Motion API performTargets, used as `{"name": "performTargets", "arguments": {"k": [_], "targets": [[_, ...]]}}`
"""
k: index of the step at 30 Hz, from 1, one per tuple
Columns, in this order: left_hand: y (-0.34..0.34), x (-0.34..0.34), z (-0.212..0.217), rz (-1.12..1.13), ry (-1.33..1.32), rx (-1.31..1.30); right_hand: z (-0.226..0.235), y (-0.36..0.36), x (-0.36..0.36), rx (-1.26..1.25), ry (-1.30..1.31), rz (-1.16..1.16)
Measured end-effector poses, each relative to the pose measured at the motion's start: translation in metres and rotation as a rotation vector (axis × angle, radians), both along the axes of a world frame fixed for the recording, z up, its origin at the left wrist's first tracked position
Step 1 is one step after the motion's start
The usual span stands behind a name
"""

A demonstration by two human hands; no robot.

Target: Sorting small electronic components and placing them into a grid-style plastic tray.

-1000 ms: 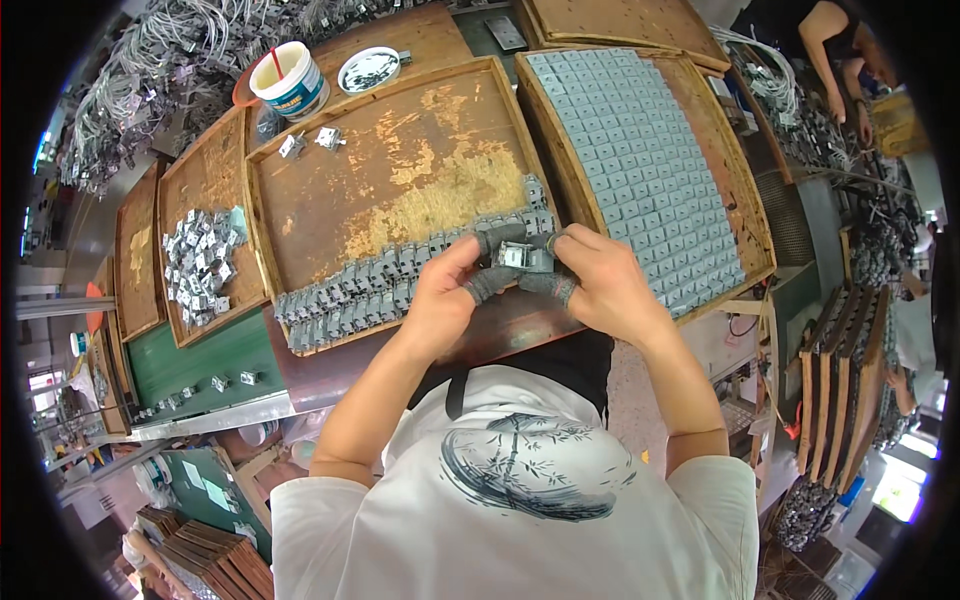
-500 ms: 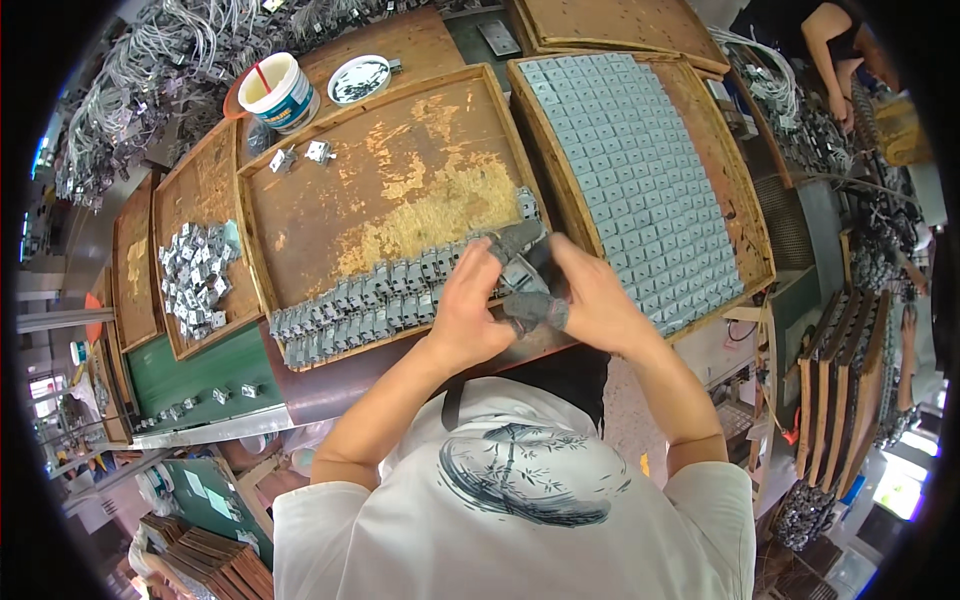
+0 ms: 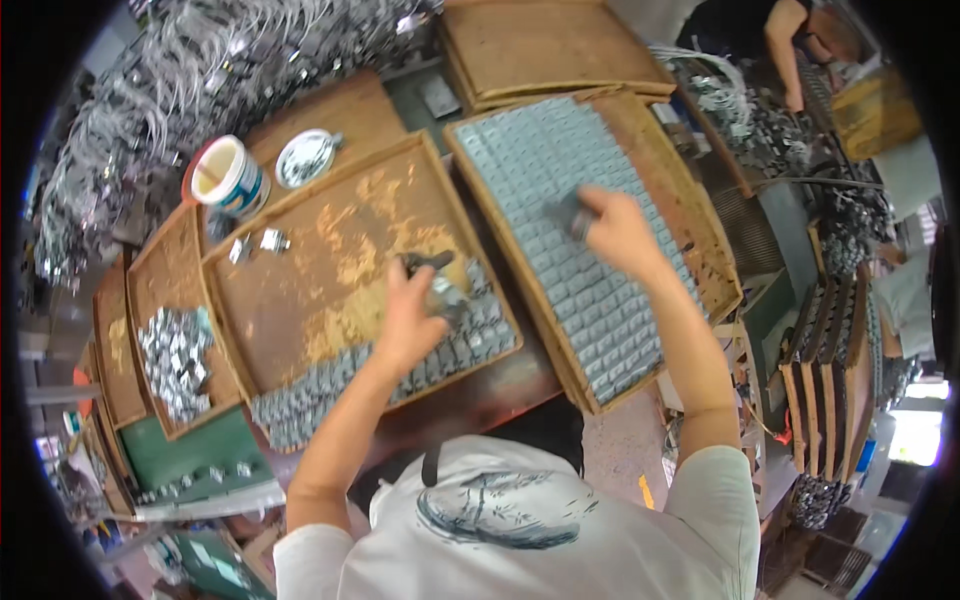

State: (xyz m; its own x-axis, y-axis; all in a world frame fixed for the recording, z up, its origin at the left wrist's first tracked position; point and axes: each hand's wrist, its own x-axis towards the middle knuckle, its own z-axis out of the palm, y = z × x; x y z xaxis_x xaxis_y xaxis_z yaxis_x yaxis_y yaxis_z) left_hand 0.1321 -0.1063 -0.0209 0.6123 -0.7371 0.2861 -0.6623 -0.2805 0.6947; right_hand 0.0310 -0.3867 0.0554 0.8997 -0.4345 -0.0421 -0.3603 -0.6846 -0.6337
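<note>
My left hand [image 3: 408, 318], with dark finger covers, pinches a small metal housing [image 3: 448, 297] above the wooden tray [image 3: 290, 310] in the middle. Beneath and beside it, rows of similar grey metal parts [image 3: 345, 372] line the tray's near edge. Two loose metal pieces [image 3: 273, 240] lie at that tray's far left. My right hand [image 3: 617, 232] is over the right-hand tray [image 3: 718, 262], its covered fingertips at the closely packed grey blocks [image 3: 560, 275]. Motion smears those fingers, so I cannot see whether they grip a block.
Behind the middle tray stand a white bucket [image 3: 230, 178] and a white bowl of small pieces [image 3: 305, 158]. A pile of metal parts [image 3: 175, 360] sits in a left tray. Cabled parts [image 3: 200, 90] heap up at the back left. Another person [image 3: 785, 60] works at the far right.
My hands have separated: the right moved away to the right-hand tray, the left moved left with the metal housing. The head view has shifted, moving the trays lower and left in the picture.
</note>
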Motion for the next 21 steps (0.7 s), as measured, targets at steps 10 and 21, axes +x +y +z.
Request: {"name": "performTargets", "arguments": {"k": [10, 21], "targets": [[-0.028, 0.040, -0.058, -0.028, 0.747, 0.274, -0.090, -0.225, 0.100, -0.105, 0.103, -0.470], [0.068, -0.006, 0.000, 0.252, 0.177, -0.164, -0.078, -0.206, 0.127, -0.268, -0.110, -0.516]]}}
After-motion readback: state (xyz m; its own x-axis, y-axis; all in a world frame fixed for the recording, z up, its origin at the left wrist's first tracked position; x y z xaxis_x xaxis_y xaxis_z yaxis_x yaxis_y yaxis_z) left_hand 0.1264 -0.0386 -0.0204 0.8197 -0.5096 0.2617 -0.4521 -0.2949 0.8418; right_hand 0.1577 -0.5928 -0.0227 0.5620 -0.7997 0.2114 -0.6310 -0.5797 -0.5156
